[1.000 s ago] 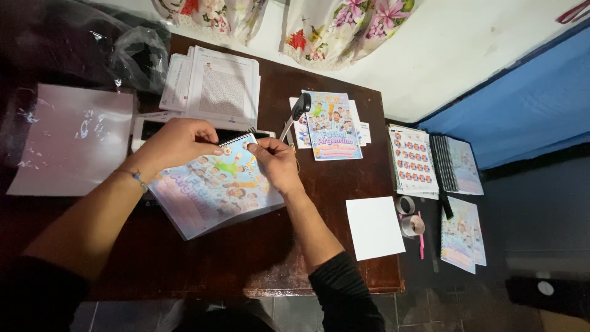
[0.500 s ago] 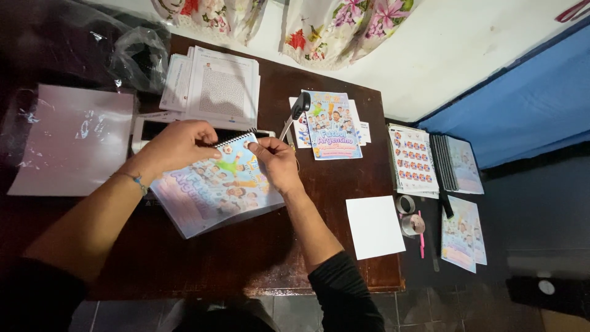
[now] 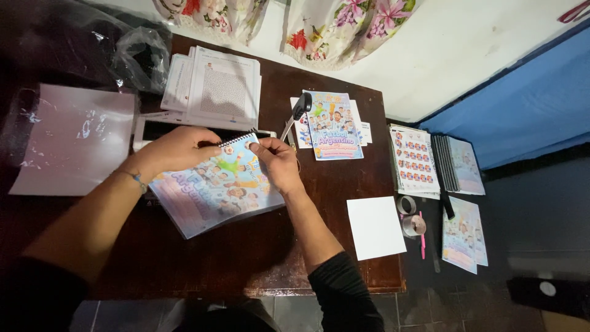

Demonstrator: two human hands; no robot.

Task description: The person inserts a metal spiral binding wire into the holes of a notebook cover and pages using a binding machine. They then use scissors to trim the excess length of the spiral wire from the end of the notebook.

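Note:
A colourful cartoon-covered booklet lies tilted on the dark wooden table, with a black spiral binding along its top edge. My left hand rests on the booklet's upper left corner, fingers curled over the spiral. My right hand pinches the spiral's right end at the booklet's top right corner. Both forearms reach in from the bottom; the right has a black sleeve.
A stack of printed sheets lies behind the hands, clear plastic sheets at left. A finished booklet and pliers sit to the right. A white card, tape rolls and more booklets lie further right.
The hands have shifted only slightly along the spiral at the booklet's top edge; the booklet stays in place.

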